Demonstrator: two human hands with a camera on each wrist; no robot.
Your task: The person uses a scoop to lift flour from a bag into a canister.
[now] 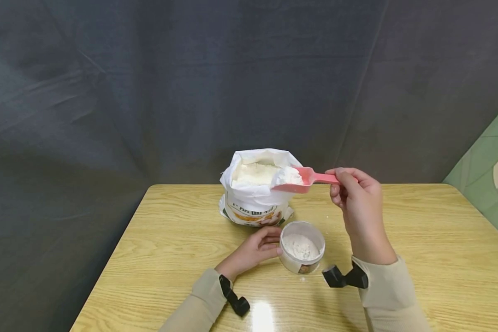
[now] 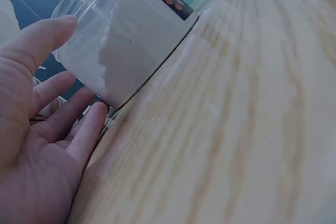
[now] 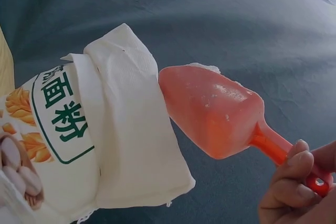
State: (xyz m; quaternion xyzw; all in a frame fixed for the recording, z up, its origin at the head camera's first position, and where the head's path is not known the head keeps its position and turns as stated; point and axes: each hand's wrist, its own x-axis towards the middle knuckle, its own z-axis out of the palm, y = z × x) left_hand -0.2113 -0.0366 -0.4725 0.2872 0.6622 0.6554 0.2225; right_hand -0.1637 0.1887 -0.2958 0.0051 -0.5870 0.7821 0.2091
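Note:
My right hand pinches the handle of a pink scoop, which carries a heap of white flour. The scoop's front overlaps the right rim of an open white flour bag in the head view. Inside the folded-down bag top, pale flour shows. Below and to the right of the bag stands a clear round tub with some flour in its bottom. My left hand lies at the tub's left side, fingers extended; in the left wrist view its fingertips are right by the tub's base.
A wooden table carries the bag and tub, with specks of flour around the tub. Behind it hangs a dark cloth. A green patterned panel stands at the right. Black wrist mounts stick out from the sleeves.

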